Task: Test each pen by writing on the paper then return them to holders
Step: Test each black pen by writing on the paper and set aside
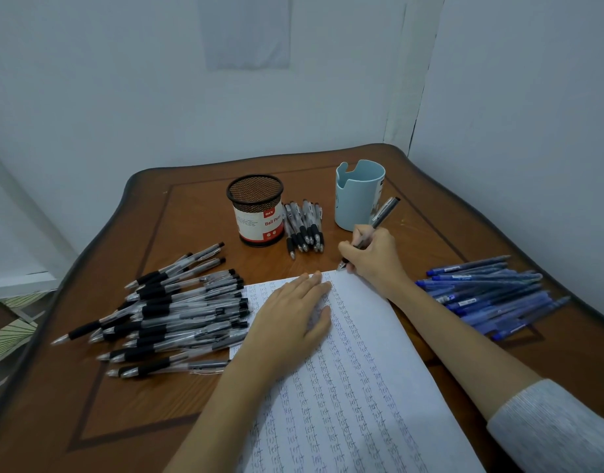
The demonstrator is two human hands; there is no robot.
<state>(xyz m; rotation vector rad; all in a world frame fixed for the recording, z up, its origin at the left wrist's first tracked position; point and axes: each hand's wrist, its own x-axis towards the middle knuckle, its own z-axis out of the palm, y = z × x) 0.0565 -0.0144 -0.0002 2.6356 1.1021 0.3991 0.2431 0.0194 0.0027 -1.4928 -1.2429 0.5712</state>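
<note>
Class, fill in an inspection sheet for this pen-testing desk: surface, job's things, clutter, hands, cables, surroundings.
Surface: brown wooden table, dark inlaid border.
Job's things: paper filled with columns of "test"; black pens heaped left; blue pens heaped right; few pens beside mesh holder; light blue holder; no pens stick out of either holder.
Clutter: nothing seen.
Hands: left hand flat on the paper; right hand grips pen, tip at paper's far edge.
Cables: nothing seen.
Surroundings: pale walls; patterned floor at left.
</note>
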